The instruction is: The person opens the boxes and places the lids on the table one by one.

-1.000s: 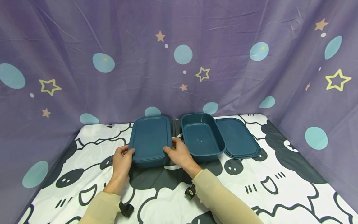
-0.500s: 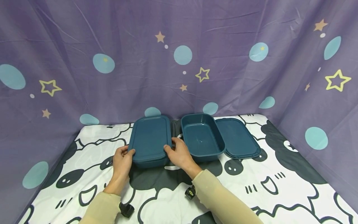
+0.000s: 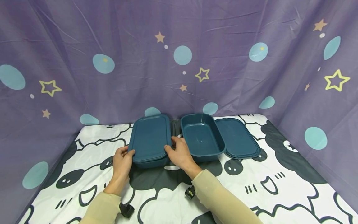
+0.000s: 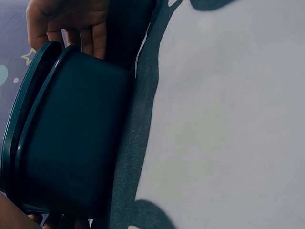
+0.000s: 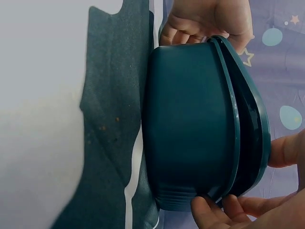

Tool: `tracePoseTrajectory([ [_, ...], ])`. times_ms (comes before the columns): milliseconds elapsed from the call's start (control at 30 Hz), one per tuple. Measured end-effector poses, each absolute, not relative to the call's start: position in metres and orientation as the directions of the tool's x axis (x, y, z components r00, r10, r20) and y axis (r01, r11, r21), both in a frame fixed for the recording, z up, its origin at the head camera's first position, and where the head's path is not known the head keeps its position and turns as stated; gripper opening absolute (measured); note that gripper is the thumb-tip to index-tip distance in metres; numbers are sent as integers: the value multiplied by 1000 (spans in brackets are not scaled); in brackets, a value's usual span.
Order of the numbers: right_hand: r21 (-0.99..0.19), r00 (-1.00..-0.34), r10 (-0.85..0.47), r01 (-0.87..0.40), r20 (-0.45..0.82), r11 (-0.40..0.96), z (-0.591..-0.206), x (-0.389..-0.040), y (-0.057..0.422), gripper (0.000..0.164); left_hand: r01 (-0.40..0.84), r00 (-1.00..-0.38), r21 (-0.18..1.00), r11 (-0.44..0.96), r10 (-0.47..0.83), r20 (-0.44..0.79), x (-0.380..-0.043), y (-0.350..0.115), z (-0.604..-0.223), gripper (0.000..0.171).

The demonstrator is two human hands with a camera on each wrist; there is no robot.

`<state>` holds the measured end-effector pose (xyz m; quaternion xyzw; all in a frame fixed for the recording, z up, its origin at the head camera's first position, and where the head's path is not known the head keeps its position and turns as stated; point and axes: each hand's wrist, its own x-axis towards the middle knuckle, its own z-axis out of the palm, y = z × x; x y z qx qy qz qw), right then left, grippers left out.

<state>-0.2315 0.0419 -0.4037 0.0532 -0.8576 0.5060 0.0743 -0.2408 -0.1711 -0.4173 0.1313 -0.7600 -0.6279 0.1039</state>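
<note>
A blue rectangular lid (image 3: 150, 137) lies over a matching food container (image 3: 151, 164) on the left of the cloth. Along the near side the lid (image 5: 259, 126) stands off the container's rim; in the right wrist view this gap widens toward the right hand. My right hand (image 3: 181, 155) pinches the lid's near right corner, thumb on top and fingers under the edge. At the near left corner my left hand (image 3: 121, 161) grips the lid's edge with its thumb on top, its fingers down against the container's side and partly hidden.
Close to the right hand stands an open blue container (image 3: 202, 137) with nothing in it. Another blue lid (image 3: 237, 137) lies flat to its right, partly covered by its wall. A cartoon-print cloth (image 3: 156, 205) covers the table, and a purple curtain (image 3: 134, 93) rises behind.
The lid's near edge has risen a little off the left container, mostly at the right corner, and the right hand has come up slightly with it. The left hand stays about where it was.
</note>
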Motion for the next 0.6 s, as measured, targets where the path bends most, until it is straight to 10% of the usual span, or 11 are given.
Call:
tracePoseTrajectory([
  [600,-901,-987,12,-141,160,411,-401,-233,42,52,-106,-950,974,202,-310,-40,-242,-174,-415,44],
])
